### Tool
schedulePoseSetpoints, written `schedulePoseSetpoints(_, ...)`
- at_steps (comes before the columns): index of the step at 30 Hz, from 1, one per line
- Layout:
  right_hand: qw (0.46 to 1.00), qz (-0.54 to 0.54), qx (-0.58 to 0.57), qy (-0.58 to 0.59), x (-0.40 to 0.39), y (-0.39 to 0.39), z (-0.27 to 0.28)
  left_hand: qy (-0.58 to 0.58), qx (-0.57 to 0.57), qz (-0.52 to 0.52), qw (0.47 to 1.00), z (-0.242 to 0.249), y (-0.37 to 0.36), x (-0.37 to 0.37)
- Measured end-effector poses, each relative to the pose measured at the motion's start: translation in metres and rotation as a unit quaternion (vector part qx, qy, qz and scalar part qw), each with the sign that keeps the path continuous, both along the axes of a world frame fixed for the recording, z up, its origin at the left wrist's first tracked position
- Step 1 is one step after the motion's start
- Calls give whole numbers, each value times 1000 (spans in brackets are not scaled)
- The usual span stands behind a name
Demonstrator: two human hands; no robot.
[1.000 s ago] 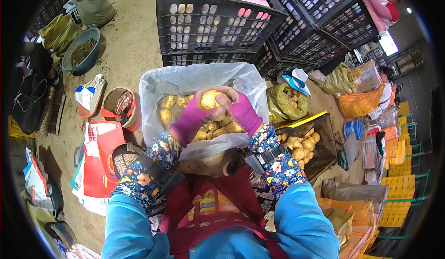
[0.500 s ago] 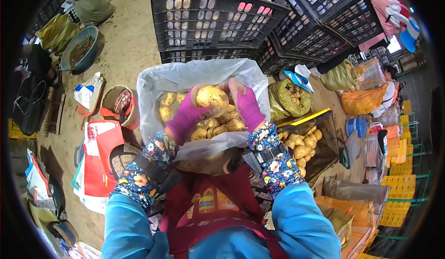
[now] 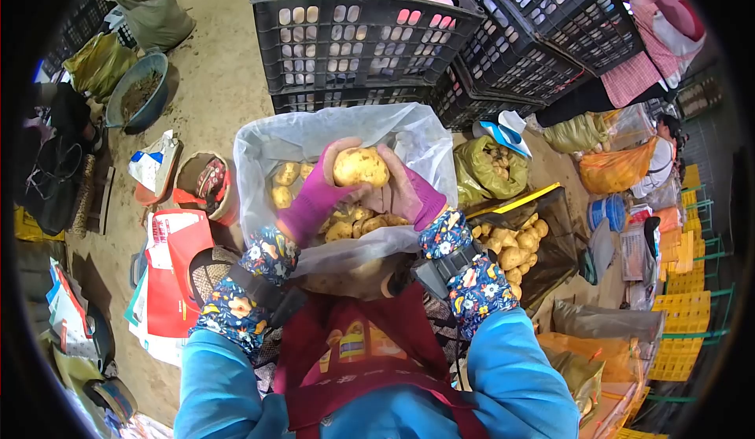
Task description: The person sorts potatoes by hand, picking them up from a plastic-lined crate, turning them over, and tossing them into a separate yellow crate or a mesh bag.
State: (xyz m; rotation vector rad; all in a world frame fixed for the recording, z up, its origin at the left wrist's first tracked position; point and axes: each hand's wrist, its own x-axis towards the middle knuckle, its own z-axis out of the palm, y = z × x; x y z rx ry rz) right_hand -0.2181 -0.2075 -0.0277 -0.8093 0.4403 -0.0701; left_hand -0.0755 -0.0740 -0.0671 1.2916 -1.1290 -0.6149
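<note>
Between my two gloved hands is a large yellow potato (image 3: 362, 167), held above a crate lined with clear plastic (image 3: 271, 136). My left hand (image 3: 320, 194), in a purple glove, wraps round the potato's left side. On its right side my right hand (image 3: 410, 190), gloved the same way, presses with bent fingers. Beneath them several smaller potatoes (image 3: 340, 230) lie in the liner, partly hidden by my hands and the held potato.
Stacked black crates (image 3: 370, 42) stand just beyond the lined crate. To the right are an olive sack (image 3: 476, 164) and a dark open bag of potatoes (image 3: 515, 249). A bucket (image 3: 206, 183) and red paper bags (image 3: 179, 270) sit at left. Another person (image 3: 664, 22) is at upper right.
The large potato has turned a little in my hands and stays over the crate. My right hand has shifted slightly lower beside it. At upper right the other person has moved.
</note>
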Motion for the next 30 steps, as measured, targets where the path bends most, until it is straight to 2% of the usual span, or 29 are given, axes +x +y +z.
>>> schedulePoseSetpoints(1, 999, -3, -10, -49, 2, -1, -11, 52, 8, 11, 999, -1, -1, -1)
schedulePoseSetpoints(2, 983, -9, -171, -63, 3, -11, -44, 106, 17, 22, 994, -2, -2, -5)
schedulePoseSetpoints(3, 942, -29, -330, -59, 3, -21, -77, 159, 24, 33, 986, -2, -2, -9)
schedulePoseSetpoints(5, 991, -71, -97, -63, 7, -3, -22, 192, 13, 21, 981, 3, 1, -11)
schedulePoseSetpoints(9, 973, -126, -193, -32, 9, 6, -4, 318, 5, -43, 947, 25, 9, -10)
schedulePoseSetpoints(10, 962, -144, -226, -44, 11, 5, -5, 149, 21, 2, 989, 22, 9, -5)
schedulePoseSetpoints(11, 951, -163, -258, -56, 13, 5, -5, -25, 36, 46, 998, 14, 9, 3)
schedulePoseSetpoints(12, 923, -169, -343, -49, 11, 6, -2, -199, 49, 89, 975, 11, 10, 8)
schedulePoseSetpoints(13, 896, -176, -403, -61, 12, 6, -8, 38, 49, 23, 998, 19, 11, 4)
schedulePoseSetpoints(14, 865, -180, -463, -72, 14, 5, -17, 275, 45, -45, 960, 32, 13, -3)
schedulePoseSetpoints(15, 829, -184, -521, -85, 16, 4, -23, 376, 43, -78, 922, 35, 14, -6)
schedulePoseSetpoints(16, 828, -187, -521, -91, 18, 5, -22, 475, 45, -101, 873, 38, 15, -9)
schedulePoseSetpoints(19, 918, -202, -319, -122, 20, 7, -14, 427, 49, -76, 900, 29, 16, -11)
schedulePoseSetpoints(20, 945, -208, -235, -93, 17, 4, -2, 411, 40, -69, 908, 26, 15, -11)
schedulePoseSetpoints(24, 922, -208, -324, -51, 18, 12, 10, 380, 49, -41, 923, 16, 12, -6)
schedulePoseSetpoints(27, 886, -140, -440, -45, 14, 7, 8, 352, 54, -29, 934, 20, 11, -8)
schedulePoseSetpoints(28, 909, -145, -389, -33, 15, 5, 8, 328, 47, -27, 943, 17, 10, -6)
schedulePoseSetpoints(30, 907, -147, -389, -57, 11, -7, 7, 281, 29, -27, 959, 13, 5, -4)
